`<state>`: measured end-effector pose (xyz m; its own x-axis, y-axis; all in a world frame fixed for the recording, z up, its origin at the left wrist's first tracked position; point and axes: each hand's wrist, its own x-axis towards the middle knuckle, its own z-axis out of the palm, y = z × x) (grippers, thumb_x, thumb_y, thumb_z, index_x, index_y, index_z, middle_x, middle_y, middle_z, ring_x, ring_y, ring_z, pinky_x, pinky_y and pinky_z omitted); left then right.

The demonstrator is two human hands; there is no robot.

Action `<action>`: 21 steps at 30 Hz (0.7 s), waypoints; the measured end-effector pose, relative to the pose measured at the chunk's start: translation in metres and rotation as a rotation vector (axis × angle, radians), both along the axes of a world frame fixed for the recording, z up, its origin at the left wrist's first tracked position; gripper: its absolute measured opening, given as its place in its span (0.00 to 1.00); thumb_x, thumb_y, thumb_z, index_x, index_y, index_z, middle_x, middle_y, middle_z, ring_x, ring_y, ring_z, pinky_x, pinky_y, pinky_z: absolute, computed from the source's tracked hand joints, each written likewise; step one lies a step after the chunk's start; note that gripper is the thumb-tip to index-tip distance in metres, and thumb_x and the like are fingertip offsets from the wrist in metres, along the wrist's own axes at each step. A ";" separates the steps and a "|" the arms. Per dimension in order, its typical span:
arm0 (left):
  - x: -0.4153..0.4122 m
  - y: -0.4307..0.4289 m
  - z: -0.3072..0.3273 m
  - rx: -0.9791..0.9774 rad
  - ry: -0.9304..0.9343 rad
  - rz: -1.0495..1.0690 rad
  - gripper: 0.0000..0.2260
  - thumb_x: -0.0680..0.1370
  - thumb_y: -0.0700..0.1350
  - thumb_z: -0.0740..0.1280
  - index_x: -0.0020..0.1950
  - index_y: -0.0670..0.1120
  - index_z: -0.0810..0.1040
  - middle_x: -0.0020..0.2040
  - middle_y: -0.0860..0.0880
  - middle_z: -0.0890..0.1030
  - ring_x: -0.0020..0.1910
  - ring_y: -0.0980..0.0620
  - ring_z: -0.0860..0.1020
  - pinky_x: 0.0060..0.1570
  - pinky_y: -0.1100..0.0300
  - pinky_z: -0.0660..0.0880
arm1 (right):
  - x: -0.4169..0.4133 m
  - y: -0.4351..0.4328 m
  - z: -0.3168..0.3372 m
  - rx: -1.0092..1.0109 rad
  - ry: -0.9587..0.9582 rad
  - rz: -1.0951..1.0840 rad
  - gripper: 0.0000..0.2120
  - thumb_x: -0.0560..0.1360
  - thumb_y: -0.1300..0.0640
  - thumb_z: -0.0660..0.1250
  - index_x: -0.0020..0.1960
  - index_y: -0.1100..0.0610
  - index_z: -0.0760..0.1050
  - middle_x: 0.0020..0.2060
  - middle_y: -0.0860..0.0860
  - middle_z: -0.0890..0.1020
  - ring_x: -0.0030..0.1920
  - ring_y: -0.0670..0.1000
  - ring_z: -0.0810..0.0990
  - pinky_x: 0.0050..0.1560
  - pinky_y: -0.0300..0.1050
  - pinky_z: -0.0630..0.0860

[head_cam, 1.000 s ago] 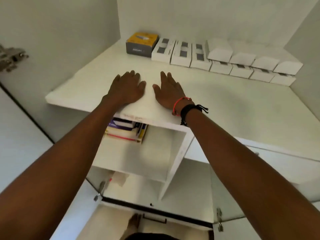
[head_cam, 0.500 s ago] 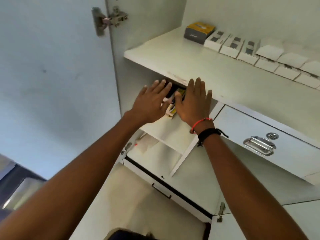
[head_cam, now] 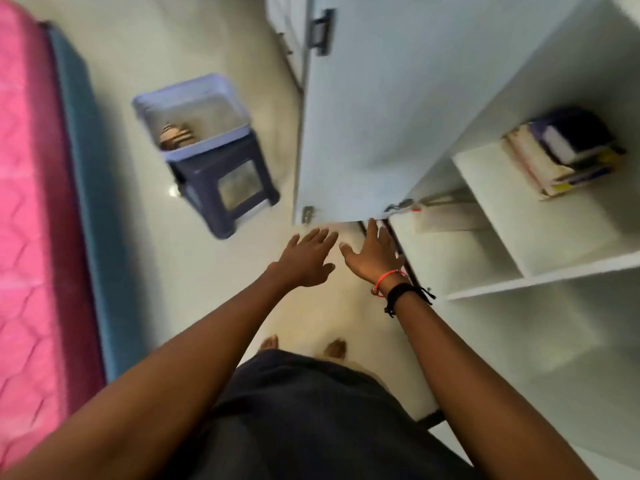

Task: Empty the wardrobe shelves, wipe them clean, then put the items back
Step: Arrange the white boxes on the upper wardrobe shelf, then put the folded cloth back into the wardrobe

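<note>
Both hands are stretched out side by side, palms down, above the floor (head_cam: pixel 207 292); the left hand (head_cam: pixel 304 263) has its fingers straight and spread, its grip apart and holding nothing; the right hand (head_cam: pixel 374 259) is the same, grip apart and empty, with a red thread (head_cam: pixel 384 277) and a black band (head_cam: pixel 401 292) on its wrist; its fingertips reach just under the lower edge of the open door (head_cam: pixel 363 116). The books (head_cam: pixel 564 157) lie stacked on a white shelf (head_cam: pixel 554 233) inside the wardrobe, well apart from both hands; the compartments below hold nothing that shows. Left of the door a lilac tub (head_cam: pixel 207 147) sits on a dark stool (head_cam: pixel 225 192), something brown and blurred in it; a pink mattress (head_cam: pixel 24 220) runs along the left edge; two bare feet (head_cam: pixel 270 342) stand on the floor.
</note>
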<state>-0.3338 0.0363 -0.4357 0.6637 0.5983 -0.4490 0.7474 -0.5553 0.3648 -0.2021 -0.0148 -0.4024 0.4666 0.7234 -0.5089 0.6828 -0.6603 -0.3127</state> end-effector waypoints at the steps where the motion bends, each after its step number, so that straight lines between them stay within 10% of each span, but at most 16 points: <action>1: -0.020 -0.007 -0.009 -0.034 0.018 0.038 0.31 0.82 0.52 0.58 0.80 0.47 0.47 0.80 0.46 0.50 0.79 0.47 0.48 0.76 0.45 0.49 | -0.017 0.000 -0.008 -0.021 0.025 0.039 0.39 0.78 0.41 0.61 0.79 0.53 0.44 0.79 0.54 0.50 0.78 0.58 0.50 0.74 0.65 0.50; 21: -0.296 -0.207 -0.060 -0.171 0.038 1.464 0.30 0.82 0.49 0.60 0.80 0.45 0.50 0.79 0.45 0.56 0.78 0.46 0.54 0.75 0.44 0.53 | -0.326 -0.016 -0.079 -0.207 0.343 1.340 0.40 0.77 0.48 0.67 0.80 0.56 0.46 0.77 0.58 0.58 0.76 0.59 0.59 0.74 0.53 0.59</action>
